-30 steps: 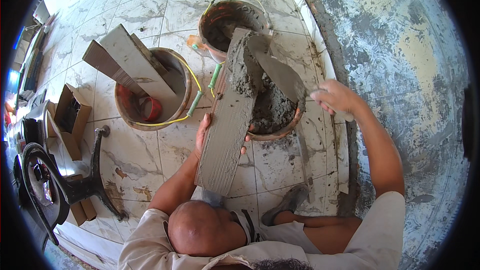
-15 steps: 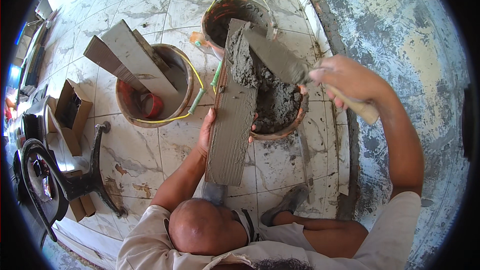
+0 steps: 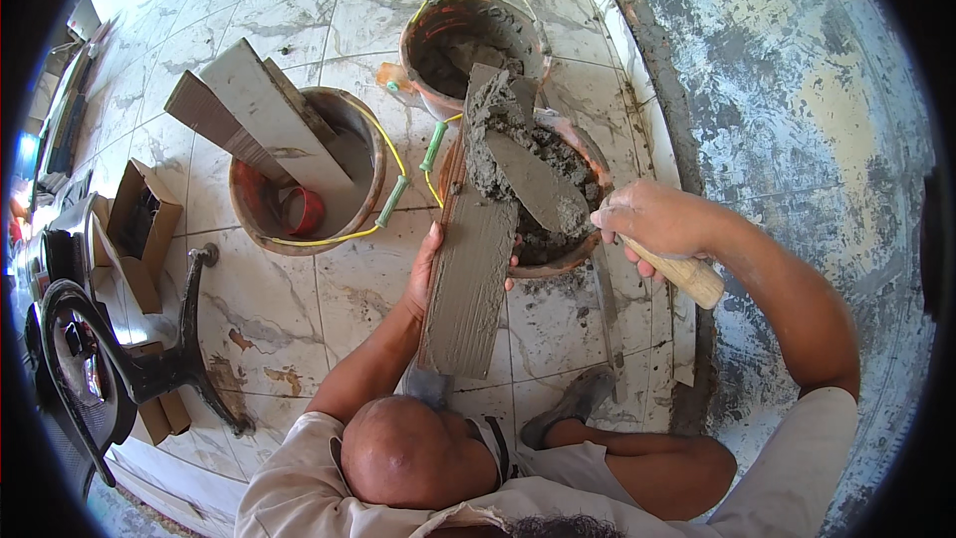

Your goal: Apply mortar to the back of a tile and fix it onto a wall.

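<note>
My left hand (image 3: 426, 264) is closed around a long tile strip (image 3: 463, 304), its fingertips showing at the strip's right edge. Ridged grey mortar coats the upper face, and a thick lump of mortar (image 3: 486, 134) sits on the far end. My right hand (image 3: 657, 221) grips the wooden handle of a trowel (image 3: 538, 184). The trowel's mortar-smeared blade lies against the right side of that lump. Beneath the blade and strip stands a bucket (image 3: 560, 267) of stiff mortar, partly covered by both.
A second bucket (image 3: 543, 35) with mortar stands just beyond. To the left, another bucket (image 3: 239, 209) holds tile pieces (image 3: 274, 110), a red cup (image 3: 302, 210) and grey liquid. A black chair (image 3: 179, 364) and a cardboard box (image 3: 149, 229) are at far left. A raised edge (image 3: 687, 239) runs along the right.
My right hand and the trowel have come nearer to me, the blade sliding down along the mortar lump. The tile strip has shifted slightly nearer and to the right with my left hand.
</note>
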A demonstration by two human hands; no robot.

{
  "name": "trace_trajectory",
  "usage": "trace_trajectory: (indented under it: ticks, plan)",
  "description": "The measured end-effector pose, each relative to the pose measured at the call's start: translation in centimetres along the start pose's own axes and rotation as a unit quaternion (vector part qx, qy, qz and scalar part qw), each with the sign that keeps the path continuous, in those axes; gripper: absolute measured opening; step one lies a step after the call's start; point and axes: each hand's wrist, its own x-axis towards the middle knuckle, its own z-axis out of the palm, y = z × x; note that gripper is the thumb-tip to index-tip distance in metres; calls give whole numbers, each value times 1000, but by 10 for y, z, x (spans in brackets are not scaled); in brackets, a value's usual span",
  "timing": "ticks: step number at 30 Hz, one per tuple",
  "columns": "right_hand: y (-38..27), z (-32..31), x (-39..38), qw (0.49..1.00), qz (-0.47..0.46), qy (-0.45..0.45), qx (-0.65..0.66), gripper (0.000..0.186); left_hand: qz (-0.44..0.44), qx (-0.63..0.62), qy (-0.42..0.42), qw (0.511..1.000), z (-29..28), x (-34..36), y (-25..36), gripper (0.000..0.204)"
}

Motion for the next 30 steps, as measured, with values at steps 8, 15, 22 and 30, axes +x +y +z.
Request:
trace_trajectory:
  ticks: [8,15,22,30]
  plan:
    - [9,22,-13,999,-36,18,13,35,22,-17,35,999,11,6,5,85]
    - [62,35,1,924,-231,246,-180,34,18,-73,4,997,10,0,10,81]
    - [106,53,94,786,-330,448,-268,27,-21,-114,-68,991,7,-2,11,85]
    - [86,-16,100,791,-317,461,-247,36,-55,-115,-109,986,5,-10,18,87]
